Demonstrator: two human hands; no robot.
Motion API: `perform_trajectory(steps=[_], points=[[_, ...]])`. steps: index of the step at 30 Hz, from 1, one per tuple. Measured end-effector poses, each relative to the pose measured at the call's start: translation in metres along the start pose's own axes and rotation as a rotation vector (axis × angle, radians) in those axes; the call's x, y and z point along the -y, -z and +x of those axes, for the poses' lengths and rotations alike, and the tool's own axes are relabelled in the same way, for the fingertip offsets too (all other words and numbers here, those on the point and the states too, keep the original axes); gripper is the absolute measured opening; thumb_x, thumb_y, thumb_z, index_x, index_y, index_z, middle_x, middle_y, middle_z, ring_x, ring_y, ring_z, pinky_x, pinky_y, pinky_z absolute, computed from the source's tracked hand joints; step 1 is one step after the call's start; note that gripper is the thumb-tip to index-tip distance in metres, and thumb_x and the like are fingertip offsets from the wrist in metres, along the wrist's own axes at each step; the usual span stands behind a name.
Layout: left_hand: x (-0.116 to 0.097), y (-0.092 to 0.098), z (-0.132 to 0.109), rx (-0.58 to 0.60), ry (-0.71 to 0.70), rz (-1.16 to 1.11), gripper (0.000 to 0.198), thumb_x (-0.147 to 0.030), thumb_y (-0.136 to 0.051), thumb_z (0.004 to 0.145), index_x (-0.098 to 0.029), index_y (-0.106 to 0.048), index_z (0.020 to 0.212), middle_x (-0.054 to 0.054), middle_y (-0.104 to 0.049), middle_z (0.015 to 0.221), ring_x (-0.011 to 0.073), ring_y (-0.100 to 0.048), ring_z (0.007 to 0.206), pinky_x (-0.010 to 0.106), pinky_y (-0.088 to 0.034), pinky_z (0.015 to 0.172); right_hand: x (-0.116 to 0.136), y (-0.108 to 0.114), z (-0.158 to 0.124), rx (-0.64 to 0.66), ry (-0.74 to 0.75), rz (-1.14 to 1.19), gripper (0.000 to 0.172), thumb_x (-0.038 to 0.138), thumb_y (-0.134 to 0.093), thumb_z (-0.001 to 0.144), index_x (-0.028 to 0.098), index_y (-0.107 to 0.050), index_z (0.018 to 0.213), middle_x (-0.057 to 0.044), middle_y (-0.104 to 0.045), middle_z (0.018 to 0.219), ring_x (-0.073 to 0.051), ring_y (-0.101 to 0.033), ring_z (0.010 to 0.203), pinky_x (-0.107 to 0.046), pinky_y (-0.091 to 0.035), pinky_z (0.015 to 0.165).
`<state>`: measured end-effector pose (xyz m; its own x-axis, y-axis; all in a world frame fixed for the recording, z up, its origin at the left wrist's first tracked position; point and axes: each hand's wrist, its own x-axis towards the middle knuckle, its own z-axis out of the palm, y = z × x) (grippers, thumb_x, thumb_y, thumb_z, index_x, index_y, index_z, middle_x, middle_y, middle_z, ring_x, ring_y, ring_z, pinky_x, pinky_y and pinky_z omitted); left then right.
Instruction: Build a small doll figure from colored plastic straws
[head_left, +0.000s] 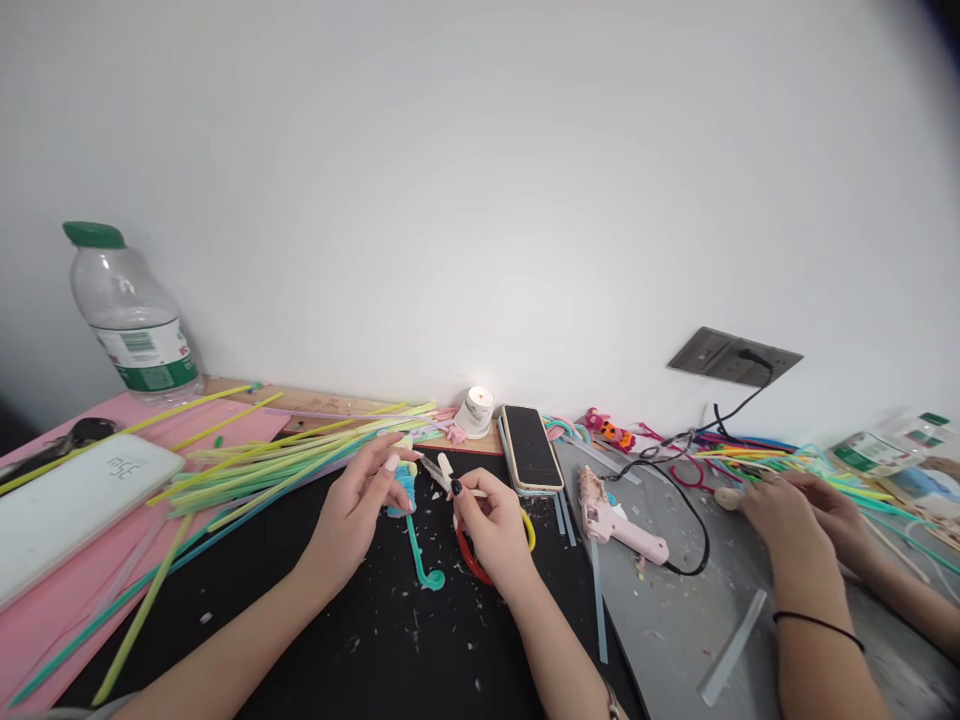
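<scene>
My left hand [358, 500] is closed, its fingertips pinched on a light blue fuzzy pipe-cleaner piece [405, 487]. From that piece a teal stem [417, 555] runs down and ends in a curl; a pale yellow-green tip shows above the fingers. In my right hand [491, 525] is a pair of scissors [472, 560], with red and yellow handle loops showing around the hand. The silver blades point left, close to my left fingertips. Whether the blades touch the piece I cannot tell.
Pipe cleaners [255, 470] lie in a bundle at left, near a white power bank [82, 510] and a bottle [135, 320]. A candle cup [476, 412], a phone [531, 450] and a pink glue gun [619, 525] stand beyond my right hand. A co-worker's hands [795, 515] work at right.
</scene>
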<state>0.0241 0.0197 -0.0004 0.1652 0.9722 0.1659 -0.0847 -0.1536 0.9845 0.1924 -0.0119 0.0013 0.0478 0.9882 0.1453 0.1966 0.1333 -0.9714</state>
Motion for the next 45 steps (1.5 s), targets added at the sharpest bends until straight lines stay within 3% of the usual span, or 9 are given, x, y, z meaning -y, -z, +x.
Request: perform_trajectory(steps=[2, 7, 15, 21, 26, 31, 38, 45], points=[[-0.0025, -0.0003, -0.001, 0.005, 0.008, -0.043, 0.029, -0.041, -0.043, 0.092, -0.021, -0.05, 0.111, 0.006, -0.059, 0.113, 0.0118, -0.06, 0.059, 0.033, -0.051, 0.063, 0.0001, -0.0003, -0.0001, 0.011, 0.0, -0.002, 0.021, 0.034, -0.051, 0.084, 0.018, -0.05, 0.07, 0.005, -0.046, 0.053, -0.01, -0.04, 0.047, -0.021, -0.028, 0.046], [-0.0033, 0.0009, -0.0001, -0.001, 0.025, -0.107, 0.024, -0.042, -0.047, 0.091, -0.019, -0.052, 0.089, -0.001, -0.059, 0.077, 0.0122, -0.057, 0.056, 0.03, -0.048, 0.061, -0.0005, -0.0015, -0.0017, 0.059, -0.008, -0.024, 0.02, 0.033, -0.051, 0.084, 0.019, -0.05, 0.07, 0.005, -0.046, 0.052, -0.01, -0.039, 0.046, -0.022, -0.027, 0.047], [0.0029, 0.002, 0.0049, -0.008, 0.058, -0.343, 0.029, -0.044, -0.047, 0.09, -0.018, -0.047, 0.078, -0.001, -0.057, 0.082, 0.0082, -0.05, 0.047, 0.027, -0.04, 0.05, 0.0017, -0.0008, -0.0019, 0.053, 0.016, -0.067, 0.02, 0.033, -0.051, 0.084, 0.019, -0.052, 0.069, 0.005, -0.046, 0.052, -0.01, -0.04, 0.046, -0.021, -0.029, 0.047], [0.006, 0.0034, 0.0054, 0.025, 0.051, -0.256, 0.03, -0.036, -0.046, 0.092, -0.018, -0.045, 0.067, -0.005, -0.05, 0.065, 0.0078, -0.043, 0.047, 0.025, -0.034, 0.051, -0.0007, -0.0012, -0.0032, 0.067, 0.031, -0.053, 0.019, 0.03, -0.05, 0.085, 0.019, -0.052, 0.07, 0.005, -0.046, 0.053, -0.01, -0.04, 0.047, -0.021, -0.028, 0.047], [0.0047, 0.0031, 0.0075, -0.03, 0.033, -0.093, 0.035, -0.035, -0.048, 0.089, -0.02, -0.039, 0.059, -0.005, -0.045, 0.054, 0.0112, -0.04, 0.05, 0.026, -0.033, 0.054, -0.0025, -0.0013, -0.003, 0.06, 0.029, -0.049, 0.019, 0.031, -0.05, 0.085, 0.019, -0.051, 0.07, 0.005, -0.046, 0.052, -0.01, -0.04, 0.047, -0.021, -0.028, 0.047], [0.0029, 0.0032, 0.008, -0.063, 0.017, -0.03, 0.035, -0.028, -0.053, 0.085, -0.021, -0.033, 0.057, -0.006, -0.045, 0.053, 0.0116, -0.041, 0.052, 0.025, -0.034, 0.055, -0.0019, -0.0006, -0.0024, 0.052, 0.028, -0.059, 0.019, 0.03, -0.05, 0.085, 0.019, -0.052, 0.07, 0.005, -0.046, 0.052, -0.01, -0.04, 0.047, -0.021, -0.029, 0.047], [0.0028, 0.0021, 0.008, -0.036, 0.045, -0.002, 0.032, -0.029, -0.053, 0.081, -0.023, -0.027, 0.062, -0.01, -0.043, 0.047, 0.0104, -0.045, 0.041, 0.025, -0.035, 0.05, -0.0015, -0.0013, -0.002, 0.049, 0.035, -0.073, 0.021, 0.032, -0.05, 0.085, 0.019, -0.052, 0.069, 0.006, -0.045, 0.052, -0.01, -0.041, 0.047, -0.021, -0.031, 0.048], [0.0027, -0.0009, 0.0062, -0.01, 0.023, -0.065, 0.029, -0.028, -0.055, 0.08, -0.024, -0.027, 0.072, -0.013, -0.045, 0.055, 0.0085, -0.05, 0.037, 0.023, -0.04, 0.045, -0.0015, -0.0002, -0.0002, 0.039, 0.043, -0.085, 0.02, 0.03, -0.05, 0.085, 0.019, -0.052, 0.068, 0.005, -0.045, 0.051, -0.01, -0.041, 0.047, -0.022, -0.031, 0.048]])
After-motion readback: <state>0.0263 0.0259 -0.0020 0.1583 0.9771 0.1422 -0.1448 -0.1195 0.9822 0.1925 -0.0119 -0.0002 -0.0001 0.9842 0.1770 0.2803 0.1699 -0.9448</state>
